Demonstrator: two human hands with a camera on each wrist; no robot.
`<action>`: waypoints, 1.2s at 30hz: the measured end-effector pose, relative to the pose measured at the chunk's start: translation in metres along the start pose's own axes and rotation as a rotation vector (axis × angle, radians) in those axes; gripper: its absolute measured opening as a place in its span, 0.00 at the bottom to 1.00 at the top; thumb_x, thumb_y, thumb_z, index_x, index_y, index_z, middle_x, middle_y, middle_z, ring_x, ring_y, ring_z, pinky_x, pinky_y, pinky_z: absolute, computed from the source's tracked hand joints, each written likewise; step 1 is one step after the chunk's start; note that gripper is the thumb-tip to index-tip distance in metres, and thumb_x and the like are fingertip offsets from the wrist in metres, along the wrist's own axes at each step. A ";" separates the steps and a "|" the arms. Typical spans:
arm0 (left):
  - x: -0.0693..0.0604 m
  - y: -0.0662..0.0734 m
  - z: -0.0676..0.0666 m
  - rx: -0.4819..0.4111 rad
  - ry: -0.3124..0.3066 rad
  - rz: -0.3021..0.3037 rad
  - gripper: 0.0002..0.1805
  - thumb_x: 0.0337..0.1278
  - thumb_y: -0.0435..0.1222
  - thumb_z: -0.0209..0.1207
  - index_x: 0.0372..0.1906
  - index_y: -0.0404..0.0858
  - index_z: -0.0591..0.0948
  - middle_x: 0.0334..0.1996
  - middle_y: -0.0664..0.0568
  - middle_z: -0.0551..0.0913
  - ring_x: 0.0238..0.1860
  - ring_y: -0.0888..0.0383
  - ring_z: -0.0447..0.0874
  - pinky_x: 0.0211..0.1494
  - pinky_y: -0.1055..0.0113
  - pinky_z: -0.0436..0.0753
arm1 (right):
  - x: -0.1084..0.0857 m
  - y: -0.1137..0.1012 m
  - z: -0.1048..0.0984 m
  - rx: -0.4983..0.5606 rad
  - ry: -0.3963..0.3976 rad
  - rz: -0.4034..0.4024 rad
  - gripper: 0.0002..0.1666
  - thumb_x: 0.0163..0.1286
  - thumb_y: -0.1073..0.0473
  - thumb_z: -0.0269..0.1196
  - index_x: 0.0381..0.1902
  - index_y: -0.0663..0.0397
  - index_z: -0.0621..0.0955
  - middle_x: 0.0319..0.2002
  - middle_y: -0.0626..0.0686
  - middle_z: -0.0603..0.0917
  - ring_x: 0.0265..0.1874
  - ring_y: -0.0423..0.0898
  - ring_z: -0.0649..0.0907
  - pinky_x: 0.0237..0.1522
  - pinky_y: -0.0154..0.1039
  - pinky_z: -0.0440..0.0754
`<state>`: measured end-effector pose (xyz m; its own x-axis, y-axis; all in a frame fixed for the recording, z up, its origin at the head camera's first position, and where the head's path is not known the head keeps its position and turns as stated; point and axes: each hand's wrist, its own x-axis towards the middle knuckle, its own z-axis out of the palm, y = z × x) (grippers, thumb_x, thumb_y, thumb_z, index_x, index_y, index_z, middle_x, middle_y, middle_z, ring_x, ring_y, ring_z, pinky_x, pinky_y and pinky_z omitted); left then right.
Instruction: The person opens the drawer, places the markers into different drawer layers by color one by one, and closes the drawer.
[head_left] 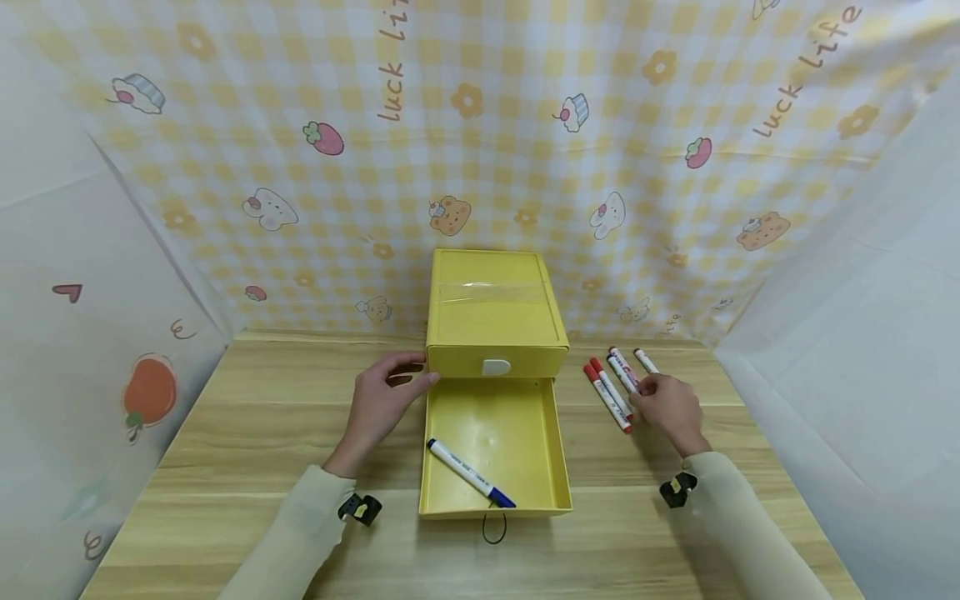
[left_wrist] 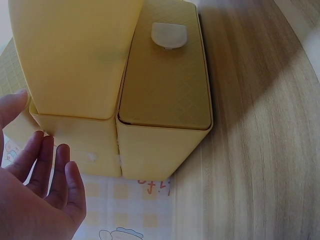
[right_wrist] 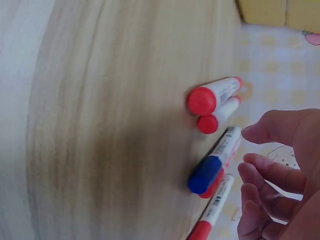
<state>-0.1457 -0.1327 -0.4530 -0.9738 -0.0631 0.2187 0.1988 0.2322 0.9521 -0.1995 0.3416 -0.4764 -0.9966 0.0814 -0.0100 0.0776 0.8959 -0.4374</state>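
Markers (head_left: 608,400), five in all, lie on the wood-grain bench (head_left: 262,417) to the right of a yellow drawer box (head_left: 491,292). A person's right hand (head_left: 671,410) hovers among them, thumb and fingers parted, gripping nothing, beside a blue-capped marker (right_wrist: 215,162). The left hand (head_left: 378,406), loose and empty, is at the box's left side. Another marker with a blue cap (head_left: 467,472) lies slantwise in the pulled-out lower drawer (head_left: 517,433), cap toward the front.
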 end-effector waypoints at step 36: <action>0.000 0.000 0.001 0.000 -0.003 0.016 0.21 0.67 0.40 0.78 0.59 0.36 0.89 0.58 0.43 0.89 0.60 0.45 0.88 0.65 0.50 0.87 | 0.010 0.010 0.019 -0.062 0.010 0.061 0.16 0.68 0.51 0.72 0.42 0.60 0.89 0.37 0.63 0.88 0.31 0.57 0.83 0.25 0.50 0.80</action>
<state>-0.1459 -0.1321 -0.4530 -0.9707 -0.0564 0.2335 0.2146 0.2333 0.9484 -0.2090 0.3437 -0.4977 -0.9897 0.1409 -0.0255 0.1400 0.9146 -0.3794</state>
